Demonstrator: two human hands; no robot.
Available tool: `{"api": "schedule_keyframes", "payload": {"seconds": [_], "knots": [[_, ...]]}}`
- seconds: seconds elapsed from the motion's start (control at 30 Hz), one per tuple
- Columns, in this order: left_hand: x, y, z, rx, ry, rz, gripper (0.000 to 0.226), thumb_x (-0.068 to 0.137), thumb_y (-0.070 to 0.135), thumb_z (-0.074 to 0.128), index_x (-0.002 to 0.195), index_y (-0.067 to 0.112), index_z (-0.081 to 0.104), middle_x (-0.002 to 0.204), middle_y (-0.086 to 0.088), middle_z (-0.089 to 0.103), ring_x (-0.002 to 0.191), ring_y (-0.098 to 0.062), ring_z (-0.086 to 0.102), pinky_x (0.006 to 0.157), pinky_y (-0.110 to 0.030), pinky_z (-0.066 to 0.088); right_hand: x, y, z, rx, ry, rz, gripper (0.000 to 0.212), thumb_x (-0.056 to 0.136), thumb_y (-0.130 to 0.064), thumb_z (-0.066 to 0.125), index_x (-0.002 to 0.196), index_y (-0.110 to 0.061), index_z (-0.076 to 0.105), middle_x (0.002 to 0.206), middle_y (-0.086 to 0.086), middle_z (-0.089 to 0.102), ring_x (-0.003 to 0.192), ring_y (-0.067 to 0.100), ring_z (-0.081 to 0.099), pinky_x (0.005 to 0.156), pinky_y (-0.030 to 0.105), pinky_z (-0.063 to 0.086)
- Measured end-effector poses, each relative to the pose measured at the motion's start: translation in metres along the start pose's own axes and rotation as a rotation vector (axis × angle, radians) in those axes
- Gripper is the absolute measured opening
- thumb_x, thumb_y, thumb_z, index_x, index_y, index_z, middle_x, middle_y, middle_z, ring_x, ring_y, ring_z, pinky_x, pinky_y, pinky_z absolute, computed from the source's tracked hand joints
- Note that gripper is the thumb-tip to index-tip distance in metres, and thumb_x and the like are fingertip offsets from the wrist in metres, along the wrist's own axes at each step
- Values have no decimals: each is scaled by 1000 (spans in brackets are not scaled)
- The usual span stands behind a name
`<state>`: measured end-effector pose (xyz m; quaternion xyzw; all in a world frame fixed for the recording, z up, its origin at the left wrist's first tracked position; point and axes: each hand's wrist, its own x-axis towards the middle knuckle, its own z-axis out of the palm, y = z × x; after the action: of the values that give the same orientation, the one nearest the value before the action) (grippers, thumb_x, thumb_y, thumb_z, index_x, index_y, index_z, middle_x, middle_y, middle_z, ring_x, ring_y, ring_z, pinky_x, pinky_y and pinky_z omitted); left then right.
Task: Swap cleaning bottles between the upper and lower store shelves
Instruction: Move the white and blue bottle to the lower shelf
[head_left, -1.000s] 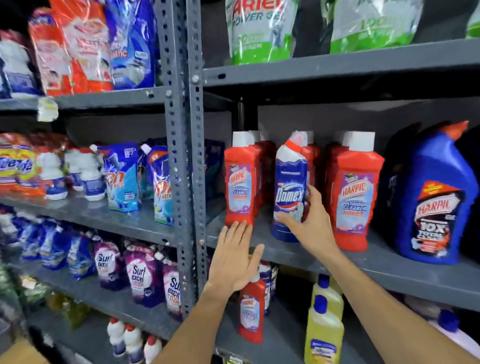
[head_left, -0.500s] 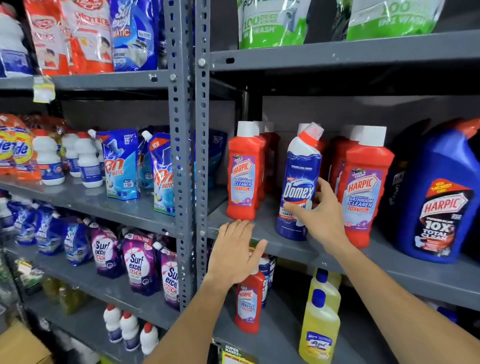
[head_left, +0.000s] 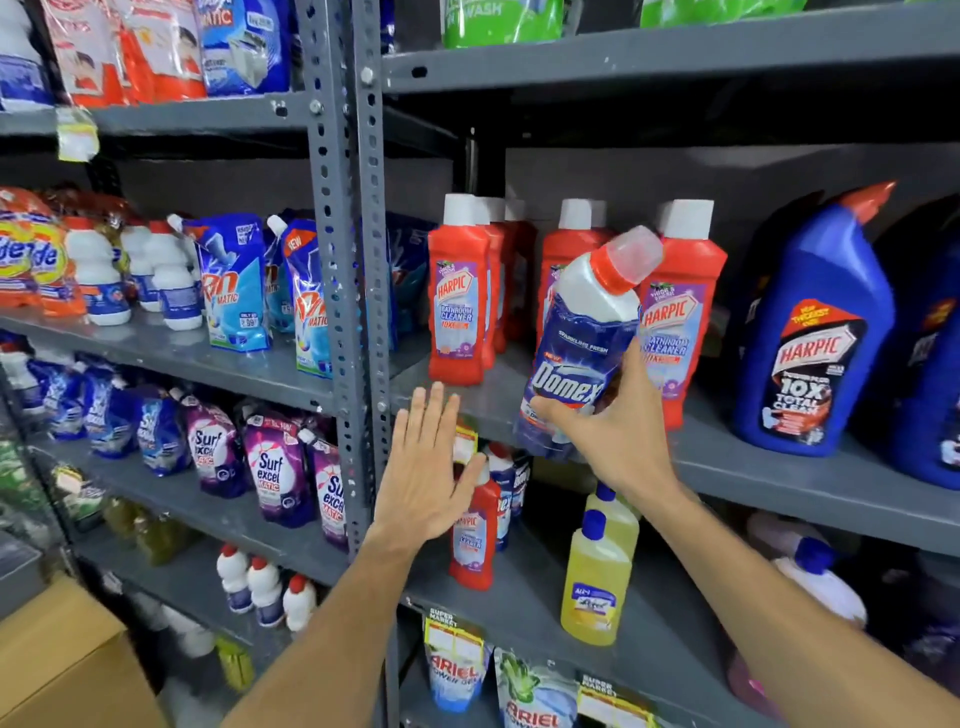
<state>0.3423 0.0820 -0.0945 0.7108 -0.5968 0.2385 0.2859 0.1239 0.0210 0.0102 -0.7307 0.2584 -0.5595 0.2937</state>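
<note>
My right hand (head_left: 613, 431) grips a blue-and-white Domex bottle (head_left: 582, 338) with a red neck, tilted to the right and lifted off the upper shelf (head_left: 779, 473). Red Harpic bathroom-cleaner bottles (head_left: 457, 301) stand in rows behind it on that shelf. On the lower shelf (head_left: 519, 613) stands one red Harpic bottle (head_left: 475, 540), partly hidden by my left hand (head_left: 426, 467), which is flat with fingers spread, just in front of the bottle's cap. I cannot tell whether it touches the bottle.
Big blue Harpic jugs (head_left: 815, 332) fill the upper shelf's right. Yellow cleaner bottles (head_left: 597, 577) stand right of the lower red bottle. A grey upright post (head_left: 353, 291) divides the racks; detergent pouches (head_left: 270, 467) fill the left rack. A cardboard box (head_left: 62, 660) sits bottom left.
My right hand closed on the Domex bottle, lifted it off the upper shelf and tipped it right. My left hand stayed in front of the lower red bottle.
</note>
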Motion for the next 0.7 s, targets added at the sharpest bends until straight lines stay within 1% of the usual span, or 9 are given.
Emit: {"api": "schedule_keyframes", "payload": {"seconds": [0.1, 0.17, 0.2, 0.33, 0.4, 0.5, 0.6, 0.63, 0.7], "knots": [[-34, 1, 13, -5, 9, -34, 75, 101, 51, 34, 158, 14, 1, 167, -7, -1, 154, -22, -4, 124, -40, -1, -31, 14, 5, 23, -64, 30, 69, 56, -37, 95, 113, -43, 56, 106, -23, 74, 93, 0, 74, 76, 27, 60], [-64, 0, 29, -35, -38, -54, 75, 100, 47, 38, 158, 13, 5, 167, -7, 3, 154, -22, -2, 125, -42, 2, -56, 33, 12, 6, -117, 75, 66, 54, -40, 95, 109, -39, 60, 103, -21, 76, 92, 1, 74, 77, 33, 61], [-79, -1, 37, -58, -77, -67, 74, 100, 47, 38, 157, 13, 7, 167, -8, 4, 154, -22, -3, 125, -43, 3, -69, 45, 16, -14, -145, 92, 64, 53, -41, 95, 108, -40, 61, 103, -22, 76, 91, 0, 74, 76, 32, 61], [-124, -13, 78, -102, -360, -131, 77, 99, 55, 27, 157, 10, 6, 167, -6, 1, 153, -20, -8, 125, -42, 2, -115, 84, 36, -117, -207, 174, 72, 48, -45, 93, 104, -61, 52, 100, -45, 65, 88, -21, 64, 67, 0, 46], [-133, -23, 102, -136, -479, -166, 80, 98, 59, 24, 157, 10, 3, 167, -6, -2, 153, -20, -9, 125, -38, -2, -129, 107, 48, -144, -216, 234, 74, 47, -43, 93, 105, -61, 51, 99, -49, 63, 89, -24, 62, 66, -5, 42], [-141, -40, 136, -177, -632, -202, 81, 99, 58, 26, 157, 7, 0, 167, -9, -5, 153, -21, -10, 123, -36, -4, -143, 147, 69, -164, -201, 361, 76, 52, -32, 95, 112, -52, 52, 101, -38, 68, 92, -13, 66, 69, 1, 46], [-149, -55, 165, -186, -735, -206, 80, 101, 55, 29, 156, 4, 2, 166, -13, -5, 153, -24, -11, 124, -39, -2, -149, 177, 90, -242, -148, 446, 69, 60, -20, 94, 112, -38, 51, 95, -28, 67, 89, 2, 66, 68, 8, 44], [-149, -59, 173, -185, -753, -208, 80, 101, 53, 30, 156, 3, 2, 166, -13, -5, 153, -25, -10, 124, -40, -2, -150, 186, 98, -263, -126, 464, 66, 63, -17, 92, 110, -34, 49, 96, -25, 66, 90, 8, 65, 71, 14, 44], [-148, -65, 187, -173, -775, -207, 79, 101, 50, 31, 155, 1, 3, 166, -16, -3, 153, -27, -8, 124, -42, -1, -149, 202, 112, -280, -85, 504, 64, 66, -12, 90, 109, -30, 46, 102, -9, 68, 94, 17, 64, 80, 25, 46]]}}
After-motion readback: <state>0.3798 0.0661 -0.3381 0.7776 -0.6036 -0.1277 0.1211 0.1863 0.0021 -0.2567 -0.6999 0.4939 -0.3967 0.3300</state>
